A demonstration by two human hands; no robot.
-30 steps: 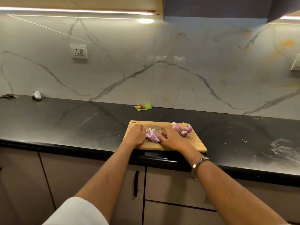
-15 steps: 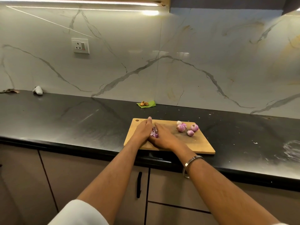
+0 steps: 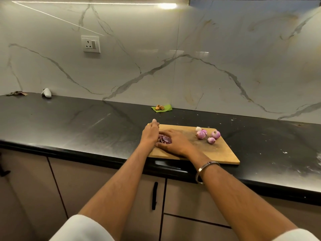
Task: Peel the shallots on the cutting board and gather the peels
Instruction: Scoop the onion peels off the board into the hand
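On the cutting board's (image 3: 217,153) left end, the left hand (image 3: 150,134) and right hand (image 3: 175,142) cup the purple peels (image 3: 165,139) between them — fingers fairly straight, pressing inward to heap the scraps. The peeled shallots (image 3: 207,134) sit apart near the board's far right corner — out of the way.

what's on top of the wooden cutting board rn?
On the rectangular wooden cutting board: a cluster of peeled pink shallots at its far right, and a pile of purple peels cupped between the left hand and right hand. Anything beneath the palms is covered.
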